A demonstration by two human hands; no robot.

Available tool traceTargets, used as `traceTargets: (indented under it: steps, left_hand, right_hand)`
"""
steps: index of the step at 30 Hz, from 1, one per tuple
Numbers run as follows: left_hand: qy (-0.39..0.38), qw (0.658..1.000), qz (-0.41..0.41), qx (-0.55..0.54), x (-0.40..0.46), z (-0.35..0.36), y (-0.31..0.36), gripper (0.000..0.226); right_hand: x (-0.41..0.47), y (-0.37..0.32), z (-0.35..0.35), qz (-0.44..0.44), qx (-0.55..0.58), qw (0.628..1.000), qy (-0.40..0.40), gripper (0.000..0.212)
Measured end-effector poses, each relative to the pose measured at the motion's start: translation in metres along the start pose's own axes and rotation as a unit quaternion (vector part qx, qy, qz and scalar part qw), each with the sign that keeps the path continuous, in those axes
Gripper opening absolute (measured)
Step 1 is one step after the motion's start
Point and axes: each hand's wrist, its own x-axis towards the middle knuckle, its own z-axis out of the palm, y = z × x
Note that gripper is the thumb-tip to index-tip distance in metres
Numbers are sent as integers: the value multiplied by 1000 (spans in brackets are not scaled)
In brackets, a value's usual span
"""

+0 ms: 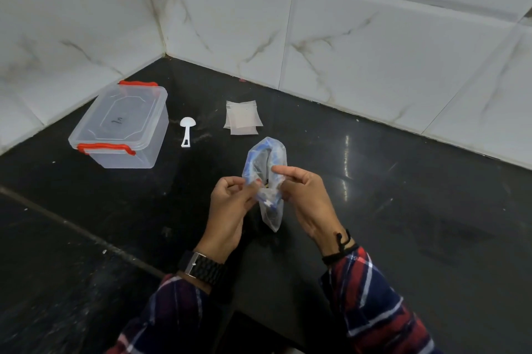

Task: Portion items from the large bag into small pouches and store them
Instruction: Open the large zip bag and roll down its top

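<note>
The left hand [230, 204] and the right hand [302, 198] hold a large clear bag [266, 172] with blue print between them, above the black countertop [403, 209]. The fingers of each hand are curled and pinch the plastic at the bag's middle, left hand on its left side, right hand on its right. The bag's upper end is folded over into a loop; its contents cannot be made out. The left wrist bears a black watch [201, 266], the right a black thread band [341, 247]; both sleeves are plaid. Beyond the bag lies a small stack of clear pouches [243, 117]. To their left lies a white scoop [187, 130], and farther left stands a clear lidded box [121, 123] with red latches, near the tiled wall [374, 37].
</note>
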Motion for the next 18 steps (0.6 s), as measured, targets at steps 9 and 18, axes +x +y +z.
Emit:
traceTargets:
  steps: [9, 18]
  left_hand:
    - [-23, 986, 20, 161, -2, 1, -2, 44]
    - [-14, 980, -112, -166, 6, 0, 3, 49]
  right_hand:
    - [1, 11, 3, -56, -150, 987, 25, 47]
    - [-5, -2, 3, 34, 151, 988, 27, 40]
